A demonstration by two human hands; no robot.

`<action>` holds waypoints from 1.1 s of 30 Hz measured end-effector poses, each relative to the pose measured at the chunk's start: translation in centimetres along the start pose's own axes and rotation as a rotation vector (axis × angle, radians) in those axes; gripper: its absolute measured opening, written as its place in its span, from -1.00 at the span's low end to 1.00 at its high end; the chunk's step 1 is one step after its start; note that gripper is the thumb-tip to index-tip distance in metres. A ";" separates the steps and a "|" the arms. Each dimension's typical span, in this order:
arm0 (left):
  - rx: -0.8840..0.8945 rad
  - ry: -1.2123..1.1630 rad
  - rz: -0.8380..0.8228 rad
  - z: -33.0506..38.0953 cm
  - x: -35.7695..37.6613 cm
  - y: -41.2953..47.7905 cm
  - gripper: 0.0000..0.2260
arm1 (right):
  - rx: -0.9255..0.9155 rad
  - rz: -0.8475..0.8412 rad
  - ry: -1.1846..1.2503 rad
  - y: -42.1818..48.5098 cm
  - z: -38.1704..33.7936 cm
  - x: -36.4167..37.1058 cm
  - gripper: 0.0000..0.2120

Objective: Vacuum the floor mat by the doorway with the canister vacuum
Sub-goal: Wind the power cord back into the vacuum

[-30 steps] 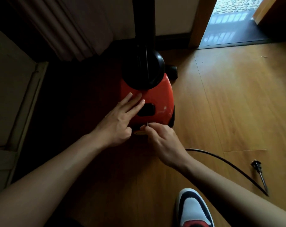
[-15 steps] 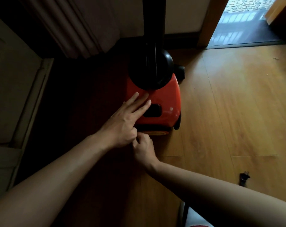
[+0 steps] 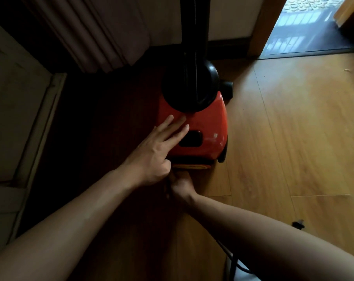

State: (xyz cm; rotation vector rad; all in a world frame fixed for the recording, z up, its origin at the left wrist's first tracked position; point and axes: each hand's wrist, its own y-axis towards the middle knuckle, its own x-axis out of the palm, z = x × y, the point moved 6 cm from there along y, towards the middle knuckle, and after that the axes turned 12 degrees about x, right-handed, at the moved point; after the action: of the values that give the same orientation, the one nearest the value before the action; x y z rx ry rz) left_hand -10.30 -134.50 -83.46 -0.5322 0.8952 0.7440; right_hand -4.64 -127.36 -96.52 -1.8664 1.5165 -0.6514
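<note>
Right hand (image 3: 180, 184) back at canister vacuum (image 3: 205, 126) rear, grip hidden; left hand (image 3: 162, 147) flat on top; plug (image 3: 298, 224) loose on floor, vacuuming unstarted.

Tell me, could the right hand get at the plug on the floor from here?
Probably yes. The plug lies on bare wooden floor beside the right forearm, with nothing over it. The right hand is tucked against the rear of the vacuum, so it would need to draw back first.
</note>
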 end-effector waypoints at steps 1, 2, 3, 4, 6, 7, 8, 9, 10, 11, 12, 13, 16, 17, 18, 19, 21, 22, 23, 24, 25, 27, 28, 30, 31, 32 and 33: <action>0.002 0.002 0.006 -0.1 0.0 0.0 -0.14 | 0.002 0.000 0.010 0.1 0.0 0.1 -0.54; 0.003 0.006 0.011 -0.2 0.0 0.0 -0.14 | 0.006 0.001 0.009 0.1 -0.1 0.2 -0.54; 0.006 0.009 0.015 -0.2 0.0 0.0 -0.14 | 0.009 0.005 -0.001 0.1 -0.1 0.0 -0.54; 0.009 0.010 0.017 -0.2 -0.1 0.0 -0.14 | 0.012 0.004 -0.021 0.1 -0.1 -0.3 -0.55; 0.013 0.002 0.013 -0.3 -0.1 -0.1 -0.13 | 0.035 -0.004 -0.039 0.3 0.3 -1.1 -0.61; 0.015 -0.004 0.012 -0.3 -0.2 -0.1 -0.13 | 0.067 -0.016 -0.020 0.5 0.7 -1.6 -0.67; 0.019 -0.008 0.012 -0.3 -0.2 -0.1 -0.13 | 0.104 -0.032 0.008 0.6 1.2 -2.3 -0.71; 0.020 -0.011 0.012 -0.3 -0.2 -0.1 -0.13 | 0.136 -0.042 0.035 0.8 1.7 -3.0 -0.73; 0.019 -0.012 0.009 -0.3 -0.2 -0.1 -0.13 | 0.166 -0.043 0.046 1.0 2.1 -3.9 -0.73; 0.021 -0.010 0.007 -0.3 -0.2 -0.1 -0.13 | 0.194 -0.033 0.053 1.0 2.5 -4.9 -0.74; 0.028 -0.008 0.008 -0.4 -0.1 0.0 -0.13 | 0.226 -0.014 0.061 1.1 3.0 -6.1 -0.76; 0.034 -0.005 0.010 -0.4 -0.1 0.0 -0.13 | 0.253 0.001 0.061 1.1 3.3 -7.3 -0.77; 0.042 0.001 0.012 -0.7 0.0 0.0 -0.13 | 0.219 0.043 -0.039 1.0 3.1 -11.0 -0.75; 0.045 0.003 0.017 -0.8 0.0 0.0 -0.13 | 0.195 0.055 -0.061 0.9 2.8 -12.3 -0.74; 0.049 0.006 0.022 -0.8 0.0 0.0 -0.13 | 0.174 0.061 -0.067 0.7 2.4 -13.6 -0.72; 0.053 0.006 0.023 -0.7 0.0 0.0 -0.14 | 0.158 0.056 -0.067 0.4 2.0 -14.8 -0.71; 0.057 0.002 0.025 -0.6 0.1 0.0 -0.14 | 0.144 0.003 -0.069 -0.5 1.1 -16.3 -0.70; 0.055 -0.001 0.025 -0.6 0.1 0.0 -0.14 | 0.140 -0.034 -0.060 -1.0 0.7 -16.6 -0.71; 0.053 -0.003 0.025 -0.6 0.1 0.0 -0.14 | 0.132 -0.060 -0.039 -1.6 0.3 -16.6 -0.72; 0.052 -0.001 0.027 -0.6 0.1 0.1 -0.14 | 0.122 -0.073 -0.017 -2.2 -0.1 -16.5 -0.73; 0.050 0.006 0.029 -0.7 0.1 0.1 -0.15 | 0.114 -0.079 -0.002 -2.7 -0.6 -16.3 -0.74; 0.047 0.029 0.032 -0.6 0.1 0.0 -0.15 | 0.110 -0.070 0.012 -3.6 -1.5 -15.8 -0.73; 0.047 0.044 0.030 -0.6 0.0 0.0 -0.15 | 0.114 -0.063 0.022 -4.1 -1.8 -15.7 -0.72; 0.041 0.068 0.020 -0.6 0.0 0.1 -0.15 | 0.123 -0.061 0.046 -5.1 -2.6 -15.5 -0.71; 0.041 0.075 0.017 -0.6 0.0 0.1 -0.14 | 0.124 -0.066 0.058 -5.7 -2.9 -15.4 -0.70; 0.042 0.081 0.016 -0.6 0.0 0.1 -0.15 | 0.121 -0.075 0.075 -6.2 -3.2 -15.3 -0.69; 0.042 0.086 0.016 -0.5 0.0 0.0 -0.15 | 0.115 -0.085 0.096 -6.7 -3.5 -15.1 -0.69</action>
State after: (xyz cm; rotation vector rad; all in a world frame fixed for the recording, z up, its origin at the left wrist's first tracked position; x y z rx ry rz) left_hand -10.58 -134.82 -83.69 -0.5232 0.9939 0.7194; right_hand -5.95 -112.30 -89.00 -1.8436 1.4336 -0.8607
